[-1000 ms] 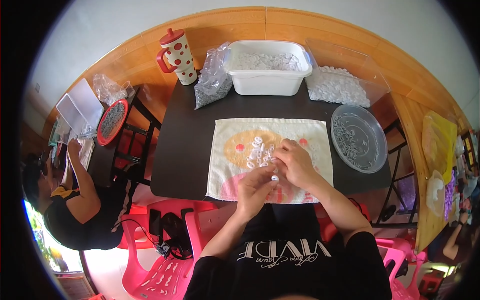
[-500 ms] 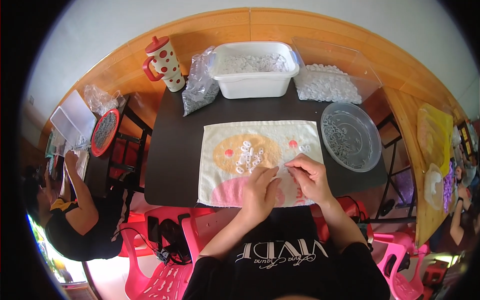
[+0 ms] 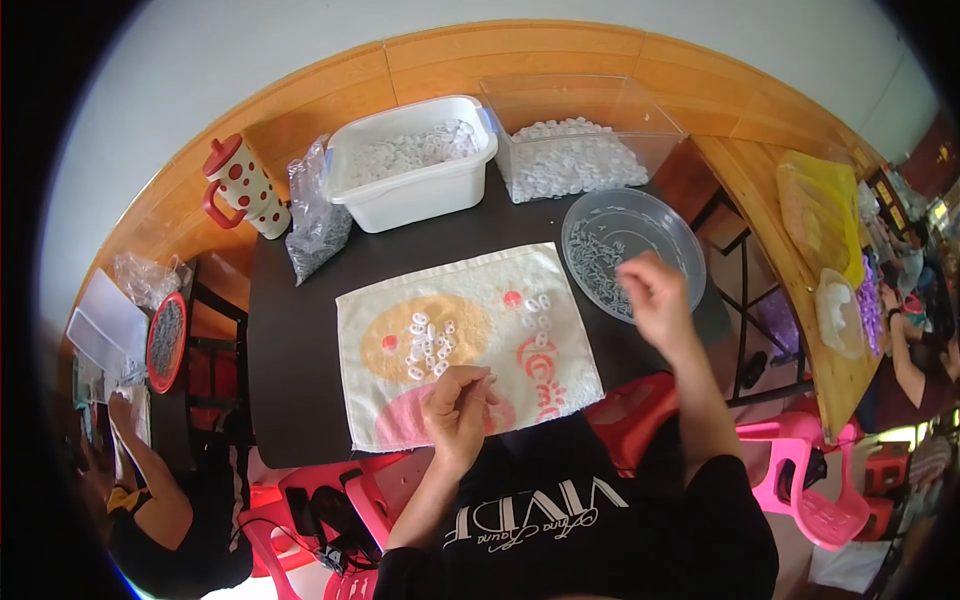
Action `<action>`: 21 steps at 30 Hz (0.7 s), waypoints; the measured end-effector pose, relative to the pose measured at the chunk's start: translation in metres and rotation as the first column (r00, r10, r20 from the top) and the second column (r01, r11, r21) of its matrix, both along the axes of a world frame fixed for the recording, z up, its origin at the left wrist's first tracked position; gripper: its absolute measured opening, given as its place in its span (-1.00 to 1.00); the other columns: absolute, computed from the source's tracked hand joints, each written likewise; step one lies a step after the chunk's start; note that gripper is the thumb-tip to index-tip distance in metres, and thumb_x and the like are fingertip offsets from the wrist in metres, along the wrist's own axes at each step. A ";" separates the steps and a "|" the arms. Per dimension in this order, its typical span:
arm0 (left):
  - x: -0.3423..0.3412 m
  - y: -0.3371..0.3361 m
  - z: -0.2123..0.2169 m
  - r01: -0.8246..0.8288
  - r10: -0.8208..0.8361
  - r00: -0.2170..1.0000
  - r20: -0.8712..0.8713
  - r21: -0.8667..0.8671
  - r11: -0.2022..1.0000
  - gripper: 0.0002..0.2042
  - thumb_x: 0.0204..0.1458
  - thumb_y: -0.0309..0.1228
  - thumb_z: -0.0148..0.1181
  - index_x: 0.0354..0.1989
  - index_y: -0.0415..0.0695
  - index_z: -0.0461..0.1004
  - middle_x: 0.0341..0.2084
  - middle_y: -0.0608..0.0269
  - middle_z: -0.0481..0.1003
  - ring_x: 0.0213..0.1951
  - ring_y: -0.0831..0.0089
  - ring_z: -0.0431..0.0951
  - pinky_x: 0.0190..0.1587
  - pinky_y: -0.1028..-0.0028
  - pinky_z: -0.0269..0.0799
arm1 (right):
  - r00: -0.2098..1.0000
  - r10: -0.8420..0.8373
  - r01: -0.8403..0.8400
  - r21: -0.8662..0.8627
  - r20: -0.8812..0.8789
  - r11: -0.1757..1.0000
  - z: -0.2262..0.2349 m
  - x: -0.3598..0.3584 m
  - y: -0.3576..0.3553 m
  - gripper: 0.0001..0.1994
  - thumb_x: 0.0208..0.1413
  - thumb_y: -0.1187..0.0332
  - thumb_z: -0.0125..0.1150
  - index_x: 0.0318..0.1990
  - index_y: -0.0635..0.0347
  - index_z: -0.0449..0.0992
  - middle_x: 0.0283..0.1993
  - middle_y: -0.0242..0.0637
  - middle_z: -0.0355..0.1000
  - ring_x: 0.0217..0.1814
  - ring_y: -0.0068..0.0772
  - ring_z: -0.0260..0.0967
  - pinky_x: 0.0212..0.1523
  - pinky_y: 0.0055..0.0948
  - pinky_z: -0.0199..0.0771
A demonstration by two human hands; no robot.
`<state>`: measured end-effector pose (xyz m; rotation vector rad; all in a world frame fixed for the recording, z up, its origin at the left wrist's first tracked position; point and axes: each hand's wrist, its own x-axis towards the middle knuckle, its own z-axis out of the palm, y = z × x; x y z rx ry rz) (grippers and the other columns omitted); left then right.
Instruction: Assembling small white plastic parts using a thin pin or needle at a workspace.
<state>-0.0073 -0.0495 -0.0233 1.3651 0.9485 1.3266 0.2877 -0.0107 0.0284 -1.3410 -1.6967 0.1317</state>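
Note:
My left hand [image 3: 458, 415] is over the near edge of a cream towel [image 3: 370, 330], its thumb and fingers pressed together. What it pinches is too small to make out. My right hand [image 3: 657, 297] reaches over the near rim of a round clear tub [image 3: 672, 228], fingers closed; I cannot tell if something is between them. Thin grey screw-like pieces [image 3: 597, 262] lie in the tub. A loose pile of small white oval pieces [image 3: 430, 345] rests on the towel's orange patch. Several more white pieces [image 3: 538, 318] lie toward its right side.
Along the back stand a spotted tumbler [image 3: 245, 185], a bag of grey pieces [image 3: 318, 225], a white bin [image 3: 420, 205] and a clear box [image 3: 580, 165] of white pieces. Another person [image 3: 165, 505] sits at the left, beside a red tray [image 3: 165, 345]. Pink chairs [image 3: 815, 500] flank me.
My right hand has left the towel and moved right to the tub. My left hand stays low over the towel. The view has turned and shifted right; more white pieces show at the towel's right.

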 end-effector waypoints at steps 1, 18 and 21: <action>0.001 0.001 -0.001 -0.002 0.002 1.000 -0.002 0.048 0.999 -0.88 0.11 -0.72 0.03 -0.27 -0.31 0.50 -0.40 0.22 0.51 -0.54 0.61 0.51 -0.56 0.70 0.31 | 0.991 -0.097 0.100 -0.025 0.093 0.995 -0.002 0.025 0.003 -0.88 -0.03 0.67 0.16 -0.32 0.32 0.50 -0.40 -0.15 0.45 -0.39 -0.26 0.45 -0.37 -0.41 0.40; -0.003 0.000 -0.001 0.046 -0.021 0.977 0.214 -0.108 0.993 -0.79 0.10 -0.68 0.11 -0.08 -0.31 0.48 -0.40 0.27 0.53 -0.44 0.62 0.54 -0.47 0.69 0.37 | 0.797 -0.087 0.200 -0.125 0.597 0.972 -0.001 0.031 0.014 -0.83 -0.16 0.69 0.07 -0.35 0.32 0.43 -0.33 -0.05 0.43 -0.28 0.03 0.41 -0.24 -0.15 0.41; -0.005 0.001 -0.003 0.068 -0.043 0.968 0.246 -0.095 0.993 -0.80 0.10 -0.70 0.11 -0.10 -0.31 0.48 -0.38 0.27 0.51 -0.42 0.61 0.53 -0.43 0.68 0.39 | 0.989 0.148 -0.146 -0.160 -0.001 0.976 0.012 -0.014 0.005 -0.84 0.01 0.69 0.08 -0.28 0.29 0.48 -0.40 -0.27 0.34 -0.39 -0.39 0.33 -0.39 -0.51 0.30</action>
